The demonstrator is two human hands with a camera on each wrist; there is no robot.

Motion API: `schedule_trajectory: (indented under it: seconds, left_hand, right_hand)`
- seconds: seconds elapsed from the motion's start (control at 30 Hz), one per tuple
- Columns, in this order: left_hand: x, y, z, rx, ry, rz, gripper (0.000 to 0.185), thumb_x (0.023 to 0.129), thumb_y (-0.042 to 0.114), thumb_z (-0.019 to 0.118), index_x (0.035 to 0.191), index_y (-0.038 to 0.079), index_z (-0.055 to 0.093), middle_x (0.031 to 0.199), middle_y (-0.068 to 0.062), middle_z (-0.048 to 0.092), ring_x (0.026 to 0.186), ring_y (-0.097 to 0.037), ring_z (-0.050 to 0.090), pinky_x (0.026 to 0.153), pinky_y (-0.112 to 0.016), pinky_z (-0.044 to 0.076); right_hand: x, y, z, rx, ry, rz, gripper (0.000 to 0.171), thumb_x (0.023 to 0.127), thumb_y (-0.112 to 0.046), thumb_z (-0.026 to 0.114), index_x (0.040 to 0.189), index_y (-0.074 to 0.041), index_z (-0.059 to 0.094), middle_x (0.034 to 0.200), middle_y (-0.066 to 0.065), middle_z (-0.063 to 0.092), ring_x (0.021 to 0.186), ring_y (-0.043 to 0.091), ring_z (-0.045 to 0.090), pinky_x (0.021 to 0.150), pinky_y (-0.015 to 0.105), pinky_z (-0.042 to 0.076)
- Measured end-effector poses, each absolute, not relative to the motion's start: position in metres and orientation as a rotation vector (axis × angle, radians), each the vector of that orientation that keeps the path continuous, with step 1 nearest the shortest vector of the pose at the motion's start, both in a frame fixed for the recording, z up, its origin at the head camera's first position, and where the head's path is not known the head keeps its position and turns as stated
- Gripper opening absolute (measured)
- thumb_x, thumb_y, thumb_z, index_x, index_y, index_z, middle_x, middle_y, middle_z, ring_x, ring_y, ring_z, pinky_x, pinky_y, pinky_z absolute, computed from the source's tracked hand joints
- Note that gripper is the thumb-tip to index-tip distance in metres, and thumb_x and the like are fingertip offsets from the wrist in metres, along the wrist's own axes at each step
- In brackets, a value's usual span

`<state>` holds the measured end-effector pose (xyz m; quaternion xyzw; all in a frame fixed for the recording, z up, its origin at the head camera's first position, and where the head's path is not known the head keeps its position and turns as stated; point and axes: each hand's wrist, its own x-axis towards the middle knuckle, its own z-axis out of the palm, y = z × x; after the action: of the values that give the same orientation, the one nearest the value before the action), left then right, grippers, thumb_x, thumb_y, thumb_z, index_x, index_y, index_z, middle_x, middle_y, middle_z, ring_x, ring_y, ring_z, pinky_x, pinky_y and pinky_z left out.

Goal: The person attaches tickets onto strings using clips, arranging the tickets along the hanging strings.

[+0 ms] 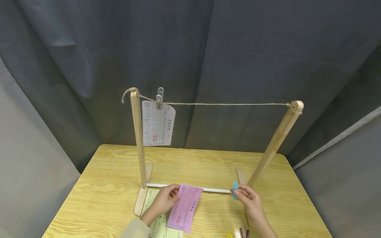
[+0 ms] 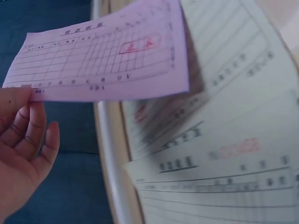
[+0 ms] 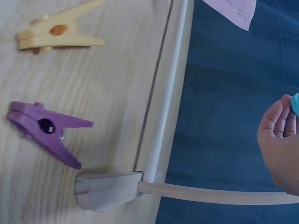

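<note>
While your wooden desk (image 1: 98, 185) carries the drying frame, its two posts (image 1: 137, 138) stretch one twine line (image 1: 226, 104) taut so slips can hang: one white slip (image 1: 157, 124) is already pegged there by a grey clothespin (image 1: 159, 97). Your left hand (image 1: 163, 201) pinches one pink slip (image 1: 184, 207) by its edge, lifted off the pale slips (image 1: 157, 224) below. Your right hand (image 1: 249, 200) closes its grip on one teal clothespin (image 1: 235, 189); two spares, yellow (image 3: 56, 32) and purple (image 3: 44, 130), lie beside it.
</note>
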<state>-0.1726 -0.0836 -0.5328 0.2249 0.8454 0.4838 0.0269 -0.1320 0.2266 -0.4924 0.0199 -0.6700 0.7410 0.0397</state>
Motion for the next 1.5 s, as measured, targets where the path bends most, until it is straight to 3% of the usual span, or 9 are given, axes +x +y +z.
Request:
schedule_trajectory:
  seconds: [0.33,0.63,0.83,1.13,1.4,1.5]
  left_hand:
    - [-0.167,-0.087,-0.509,0.805,2.651,1.524,0.019,0.077,-0.007,0.063,0.096,0.000,0.063,0.079,0.002,0.060,0.071,-0.008,0.053,0.066,-0.024,0.048]
    - [-0.166,-0.090,-0.489,0.860,2.660,1.546,0.018,0.080,-0.003,0.064,0.098,0.001,0.063,0.083,0.002,0.060,0.075,-0.009,0.054,0.068,-0.024,0.048]
    - [-0.166,-0.091,-0.476,0.908,2.685,1.573,0.016,0.080,-0.002,0.064,0.096,0.001,0.063,0.083,-0.001,0.060,0.074,-0.010,0.055,0.068,-0.025,0.049]
    - [-0.167,-0.093,-0.459,1.024,2.737,1.639,0.015,0.079,-0.003,0.065,0.094,0.002,0.064,0.083,-0.001,0.062,0.074,-0.009,0.055,0.066,-0.026,0.049]
    - [-0.170,-0.093,-0.445,1.122,2.766,1.684,0.012,0.080,-0.003,0.065,0.091,0.001,0.064,0.082,-0.004,0.063,0.072,-0.011,0.056,0.064,-0.030,0.050]
    - [-0.170,-0.092,-0.440,1.137,2.770,1.697,0.012,0.080,-0.002,0.065,0.091,0.001,0.064,0.082,-0.006,0.063,0.072,-0.011,0.056,0.065,-0.030,0.050]
  right_hand:
    - [-0.133,0.225,-0.487,0.061,-1.981,2.386,0.018,0.086,0.002,0.056,0.103,0.005,0.053,0.093,0.008,0.066,0.083,0.015,0.064,0.073,0.026,0.051]
    - [-0.136,0.223,-0.478,0.037,-2.095,2.306,0.030,0.084,0.000,0.060,0.105,0.017,0.046,0.093,0.007,0.066,0.084,0.015,0.064,0.075,0.026,0.051]
    - [-0.137,0.222,-0.466,0.206,-2.062,2.261,0.025,0.083,0.007,0.058,0.104,0.015,0.048,0.090,0.003,0.067,0.081,0.013,0.065,0.074,0.024,0.051]
    - [-0.138,0.221,-0.445,0.202,-2.114,2.218,0.038,0.084,0.005,0.058,0.115,0.019,0.041,0.093,0.001,0.066,0.085,0.011,0.063,0.077,0.022,0.049]
    - [-0.142,0.220,-0.432,0.294,-2.095,2.214,0.022,0.085,0.004,0.058,0.105,-0.005,0.058,0.093,0.002,0.066,0.084,0.014,0.065,0.075,0.024,0.051]
    - [-0.143,0.220,-0.429,0.310,-2.108,2.191,0.021,0.086,0.003,0.057,0.103,-0.009,0.060,0.092,0.003,0.067,0.084,0.017,0.065,0.073,0.025,0.051]
